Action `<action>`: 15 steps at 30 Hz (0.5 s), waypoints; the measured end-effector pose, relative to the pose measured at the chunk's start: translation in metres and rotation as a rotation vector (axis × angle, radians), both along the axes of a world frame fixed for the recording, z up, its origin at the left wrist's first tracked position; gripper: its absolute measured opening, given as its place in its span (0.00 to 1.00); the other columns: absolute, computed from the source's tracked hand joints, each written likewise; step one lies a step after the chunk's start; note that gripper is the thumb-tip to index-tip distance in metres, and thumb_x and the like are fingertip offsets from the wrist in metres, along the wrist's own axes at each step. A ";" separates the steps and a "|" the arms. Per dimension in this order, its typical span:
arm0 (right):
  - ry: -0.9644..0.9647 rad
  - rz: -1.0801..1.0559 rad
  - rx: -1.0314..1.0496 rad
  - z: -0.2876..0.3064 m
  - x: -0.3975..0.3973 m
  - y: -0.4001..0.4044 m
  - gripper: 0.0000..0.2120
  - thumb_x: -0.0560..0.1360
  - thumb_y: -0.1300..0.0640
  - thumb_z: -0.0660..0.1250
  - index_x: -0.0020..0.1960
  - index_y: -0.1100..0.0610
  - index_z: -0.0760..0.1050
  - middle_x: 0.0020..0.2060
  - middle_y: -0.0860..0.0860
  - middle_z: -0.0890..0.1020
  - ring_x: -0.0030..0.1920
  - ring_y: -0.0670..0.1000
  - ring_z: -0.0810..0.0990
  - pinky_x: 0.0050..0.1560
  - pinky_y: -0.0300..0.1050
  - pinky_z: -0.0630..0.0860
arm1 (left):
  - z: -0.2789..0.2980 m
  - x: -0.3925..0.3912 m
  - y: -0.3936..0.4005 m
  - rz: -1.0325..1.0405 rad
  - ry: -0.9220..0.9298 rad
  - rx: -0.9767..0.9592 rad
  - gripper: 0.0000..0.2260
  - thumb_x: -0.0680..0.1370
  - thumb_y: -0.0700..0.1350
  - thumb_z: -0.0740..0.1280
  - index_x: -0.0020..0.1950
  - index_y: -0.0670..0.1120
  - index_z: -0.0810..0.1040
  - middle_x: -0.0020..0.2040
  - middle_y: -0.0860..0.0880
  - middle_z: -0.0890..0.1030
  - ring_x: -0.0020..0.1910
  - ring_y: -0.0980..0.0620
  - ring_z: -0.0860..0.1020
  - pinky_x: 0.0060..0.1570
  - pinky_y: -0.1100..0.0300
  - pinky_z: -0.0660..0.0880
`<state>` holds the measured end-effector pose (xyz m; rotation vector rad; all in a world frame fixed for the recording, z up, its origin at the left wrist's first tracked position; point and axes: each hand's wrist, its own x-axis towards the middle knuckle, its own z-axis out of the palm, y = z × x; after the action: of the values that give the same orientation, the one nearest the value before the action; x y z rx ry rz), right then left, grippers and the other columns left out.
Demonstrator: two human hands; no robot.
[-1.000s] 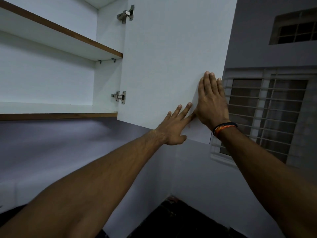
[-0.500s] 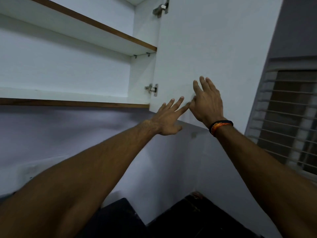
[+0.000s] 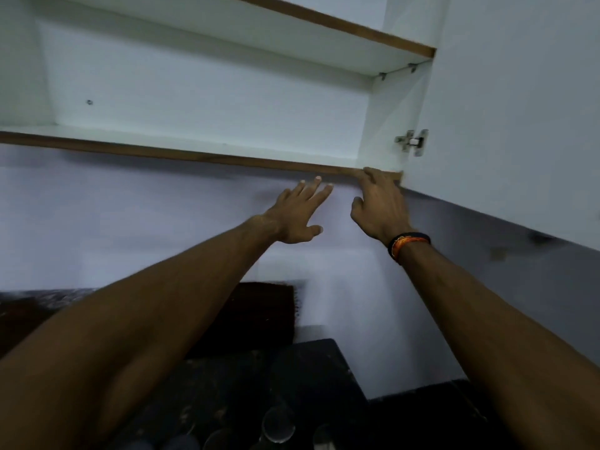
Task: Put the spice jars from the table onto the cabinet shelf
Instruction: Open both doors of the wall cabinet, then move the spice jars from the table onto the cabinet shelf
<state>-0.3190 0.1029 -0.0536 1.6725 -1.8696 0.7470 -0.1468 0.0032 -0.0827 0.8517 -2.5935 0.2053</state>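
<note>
Desk: a dark, speckled stone desk [image 3: 324, 358] fills the bottom of the view, nearest the viewer, running back to the wall.
Spice jars: a cluster of round clear glass spice jars [image 3: 278, 425] stands on the desk at the bottom centre, seen from above. They are dim and blurred, so their number and contents cannot be told. Neither hand touches them.
Dark panel: a dark brown rectangular panel [image 3: 269, 310] stands at the back of the desk, against the wall.
Arms: two bare forearms reach up and away from the bottom corners toward the cabinet.
Wristband: a black and orange band [image 3: 408, 243] circles the right wrist.
Left hand: the left hand [image 3: 300, 214] is raised in front of the wall, just below the cabinet's bottom edge. Its fingers [image 3: 316, 186] are straight and spread, and hold nothing.
Right hand: the right hand [image 3: 380, 206] is just beside the left, back of the hand toward the viewer. Its fingers [image 3: 368, 175] are extended close together, the tips reaching the brown front edge of the bottom shelf; they hold nothing.
Wall: a pale lilac painted wall [image 3: 130, 222] lies behind both hands.
Cabinet shelf: the white bottom cabinet shelf [image 3: 194, 147] with a brown wood edge sits above the hands, well apart from the jars.
Upper shelf: a second white shelf with a brown edge [image 3: 324, 37] crosses the top.
Door: a white cabinet door [image 3: 519, 125] stands open at right, hung on a silver metal hinge [image 3: 411, 141].
</note>
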 end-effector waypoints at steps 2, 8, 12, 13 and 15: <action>-0.006 0.067 0.034 -0.014 0.021 -0.019 0.29 0.74 0.62 0.63 0.75 0.60 0.66 0.73 0.59 0.69 0.71 0.62 0.68 0.68 0.59 0.70 | -0.011 0.030 -0.007 0.073 0.003 0.022 0.40 0.80 0.55 0.64 0.82 0.51 0.41 0.82 0.45 0.40 0.81 0.39 0.45 0.77 0.40 0.48; -0.026 0.241 0.146 -0.049 0.079 -0.055 0.30 0.75 0.61 0.64 0.76 0.60 0.65 0.73 0.60 0.69 0.71 0.63 0.67 0.69 0.58 0.69 | -0.044 0.103 -0.013 0.255 0.008 0.114 0.40 0.80 0.55 0.65 0.82 0.50 0.42 0.82 0.44 0.42 0.81 0.39 0.47 0.77 0.40 0.50; -0.011 0.357 0.251 -0.077 0.117 -0.069 0.29 0.76 0.60 0.64 0.77 0.60 0.65 0.74 0.60 0.68 0.71 0.63 0.68 0.69 0.57 0.69 | -0.074 0.148 -0.008 0.385 -0.005 0.196 0.39 0.80 0.55 0.65 0.82 0.50 0.43 0.82 0.44 0.43 0.81 0.40 0.47 0.77 0.40 0.52; -0.009 0.380 0.278 -0.084 0.125 -0.072 0.30 0.76 0.60 0.64 0.77 0.60 0.65 0.74 0.60 0.68 0.71 0.62 0.67 0.69 0.56 0.68 | -0.081 0.157 -0.006 0.410 -0.010 0.213 0.39 0.80 0.55 0.65 0.82 0.49 0.44 0.82 0.44 0.43 0.81 0.40 0.47 0.77 0.40 0.52; -0.014 0.425 0.341 -0.100 0.142 -0.075 0.30 0.75 0.59 0.64 0.77 0.59 0.64 0.74 0.59 0.67 0.72 0.62 0.67 0.70 0.56 0.68 | -0.095 0.176 0.000 0.463 -0.018 0.254 0.39 0.80 0.54 0.65 0.82 0.48 0.44 0.82 0.44 0.44 0.81 0.40 0.47 0.77 0.41 0.52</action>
<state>-0.1769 0.0280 -0.1537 2.3319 -1.7413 0.6210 0.0288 0.0032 -0.1774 1.5432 -2.4314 0.0095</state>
